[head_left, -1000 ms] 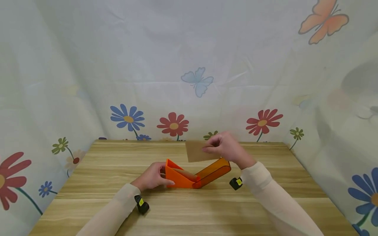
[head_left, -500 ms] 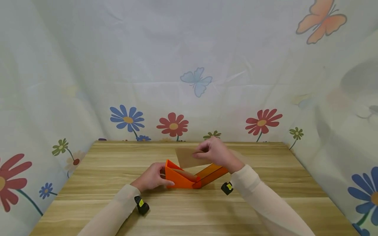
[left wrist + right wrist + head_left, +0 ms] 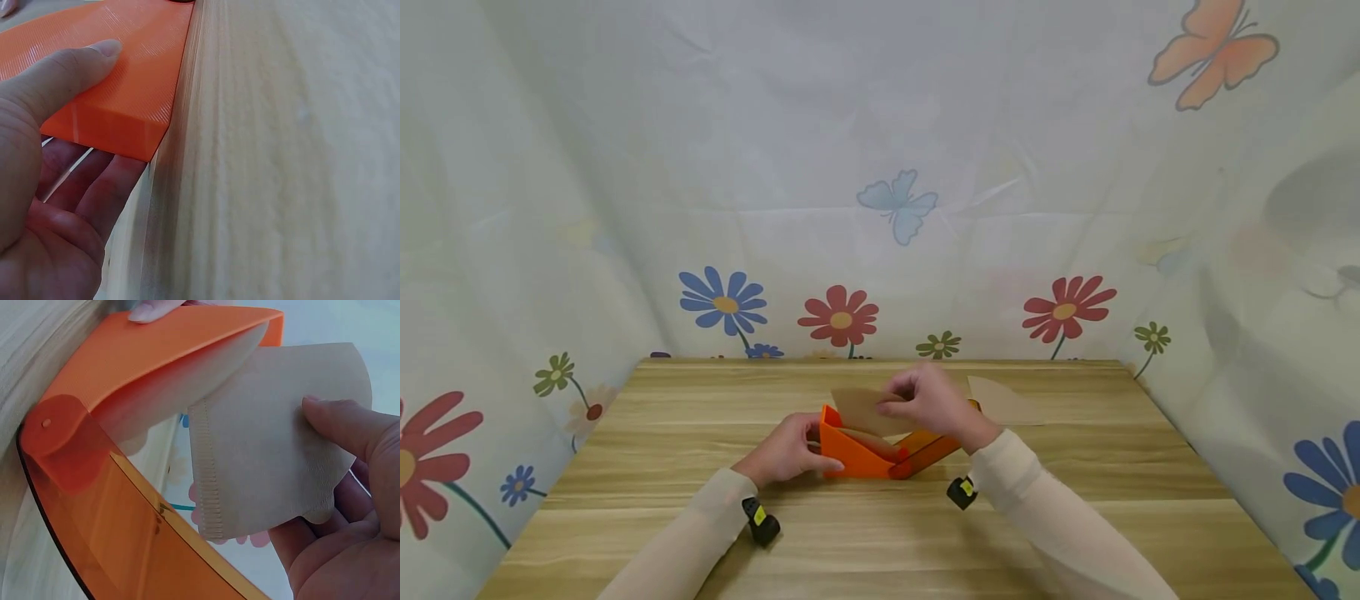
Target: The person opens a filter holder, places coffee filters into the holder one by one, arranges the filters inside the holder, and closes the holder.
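Though open, box (image 3: pixel 852 458) with paper (image 3: pixel 203 375) inside.

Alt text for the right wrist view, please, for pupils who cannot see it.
The right hand pinches brown paper near an orange box holding more paper, its see-through lid open; the left hand touches the box.

Your left sleeve (image 3: pixel 673 533), at the bottom left of the frame, is long, plain and cream. Your right sleeve (image 3: pixel 1063 508), at the bottom right, looks the same. Your left wrist camera (image 3: pixel 765 528) is a little black box with a bright yellow patch (image 3: pixel 760 516). Your right wrist camera (image 3: pixel 958 495) matches it. Your left hand (image 3: pixel 786 452) and right hand (image 3: pixel 929 403) are bare.
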A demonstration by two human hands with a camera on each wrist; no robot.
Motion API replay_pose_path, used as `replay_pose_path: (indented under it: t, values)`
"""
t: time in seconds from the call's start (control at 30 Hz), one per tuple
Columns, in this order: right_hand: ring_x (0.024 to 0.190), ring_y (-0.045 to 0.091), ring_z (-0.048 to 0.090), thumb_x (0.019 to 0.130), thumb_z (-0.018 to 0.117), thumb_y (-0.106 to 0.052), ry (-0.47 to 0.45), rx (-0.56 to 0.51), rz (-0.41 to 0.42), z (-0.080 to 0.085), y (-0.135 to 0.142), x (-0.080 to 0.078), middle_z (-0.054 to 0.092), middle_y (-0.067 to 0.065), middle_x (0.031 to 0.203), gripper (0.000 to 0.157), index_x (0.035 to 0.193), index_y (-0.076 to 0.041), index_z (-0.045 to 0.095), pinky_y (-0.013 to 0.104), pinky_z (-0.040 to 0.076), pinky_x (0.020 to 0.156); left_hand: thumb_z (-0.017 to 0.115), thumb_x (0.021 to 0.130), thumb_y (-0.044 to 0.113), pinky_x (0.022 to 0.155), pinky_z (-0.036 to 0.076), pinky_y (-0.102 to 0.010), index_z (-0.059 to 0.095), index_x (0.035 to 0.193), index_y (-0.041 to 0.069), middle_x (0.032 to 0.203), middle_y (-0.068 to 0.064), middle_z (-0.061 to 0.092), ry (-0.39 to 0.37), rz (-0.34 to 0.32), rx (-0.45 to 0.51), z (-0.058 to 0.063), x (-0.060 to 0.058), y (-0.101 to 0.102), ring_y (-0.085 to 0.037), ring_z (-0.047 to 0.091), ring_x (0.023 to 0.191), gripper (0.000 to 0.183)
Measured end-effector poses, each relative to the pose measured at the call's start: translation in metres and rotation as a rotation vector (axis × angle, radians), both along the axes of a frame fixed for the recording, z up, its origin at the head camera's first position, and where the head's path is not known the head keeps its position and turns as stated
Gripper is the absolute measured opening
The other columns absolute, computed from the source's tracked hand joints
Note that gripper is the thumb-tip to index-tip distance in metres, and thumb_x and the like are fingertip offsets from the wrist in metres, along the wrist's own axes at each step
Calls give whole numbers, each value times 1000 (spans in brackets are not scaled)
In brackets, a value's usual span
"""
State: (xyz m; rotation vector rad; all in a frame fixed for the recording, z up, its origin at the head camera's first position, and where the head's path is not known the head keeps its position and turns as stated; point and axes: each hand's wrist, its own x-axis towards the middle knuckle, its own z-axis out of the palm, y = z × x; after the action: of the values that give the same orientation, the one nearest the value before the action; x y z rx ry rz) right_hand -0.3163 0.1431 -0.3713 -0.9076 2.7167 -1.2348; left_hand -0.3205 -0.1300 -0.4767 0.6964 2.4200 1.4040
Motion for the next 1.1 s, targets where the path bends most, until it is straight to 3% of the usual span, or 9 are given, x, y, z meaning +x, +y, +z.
replay_pose_path:
  t: [0.33,0.47,0.6,1.1]
  values:
    - [63,9,60,86,83,-16,19,13,-4,-7,-9,1,76,-2,82,5,90,-14,80,22,54,61,89,80,35,94,56,-32,68,125,21,112,5,75,-2,-9,14,-2,-3,-1,-17,68,99,52]
    - [69,7,64,87,83,-15,14,30,-19,-9,-13,2,77,-2,87,6,91,-15,78,22,58,69,89,80,33,92,56,-31,69,124,20,111,4,75,-3,-9,21,-2,-2,-1,-18,68,98,50]
    - [75,6,67,87,82,-15,-6,40,-26,-11,-16,3,78,-3,89,6,91,-16,77,22,59,75,88,80,33,91,56,-31,69,124,20,111,4,75,1,-12,23,-3,-3,-1,-18,67,97,49]
    - [75,8,65,89,81,-16,-83,60,-21,-13,-21,5,78,-2,87,6,92,-12,80,24,58,76,88,81,32,84,58,-28,68,124,19,109,4,76,8,-25,18,1,-2,0,-17,69,94,48]
